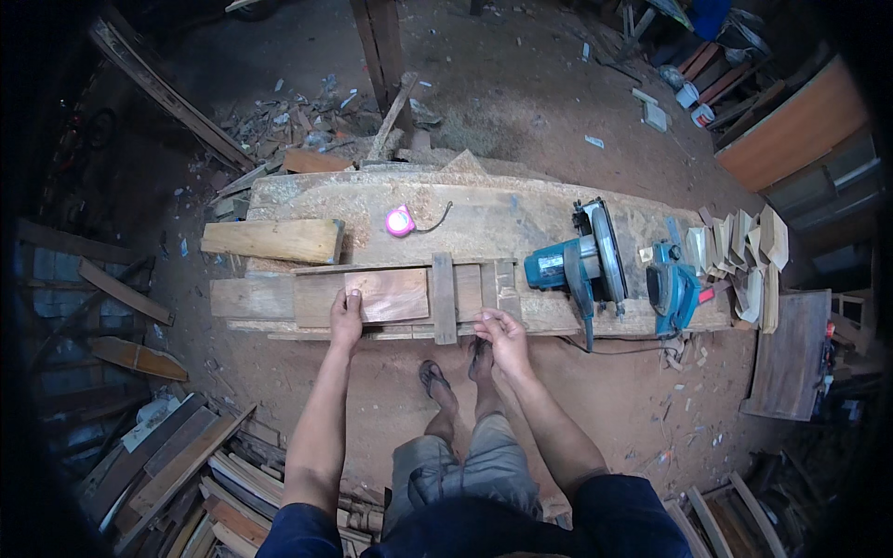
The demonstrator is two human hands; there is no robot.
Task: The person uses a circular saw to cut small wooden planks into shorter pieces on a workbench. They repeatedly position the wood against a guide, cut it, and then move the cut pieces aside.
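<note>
Spanning a dirt floor (521, 102), sawdusty plank bench (484, 219)

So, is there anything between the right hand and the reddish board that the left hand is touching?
Yes. An upright wooden crosspiece stands on the workbench between the right hand and the reddish board. The left hand rests on that board's near left corner, with nothing in between.

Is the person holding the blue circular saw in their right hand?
No, the blue circular saw lies apart on the wooden bench; the right hand rests at the bench's near edge.
</note>
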